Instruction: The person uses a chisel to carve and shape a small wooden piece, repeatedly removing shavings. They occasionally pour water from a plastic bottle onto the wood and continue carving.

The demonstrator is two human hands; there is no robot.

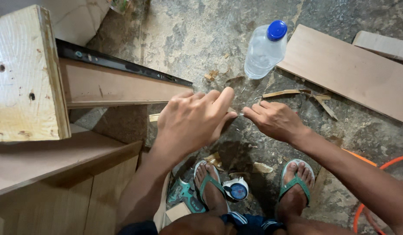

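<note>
My left hand hovers over the dusty floor, fingers curled together, thumb and forefinger pinched near the end of a brown board. My right hand meets it from the right, its fingertips pinching a tiny thin metal piece, perhaps a nail or screw. The two hands almost touch at their fingertips. What, if anything, the left hand holds is hidden by its fingers.
A plastic water bottle with a blue cap lies beyond the hands. A flat board lies at right. A wooden cabinet and a pale plywood block stand at left. A green power tool and an orange hose lie near my sandalled feet.
</note>
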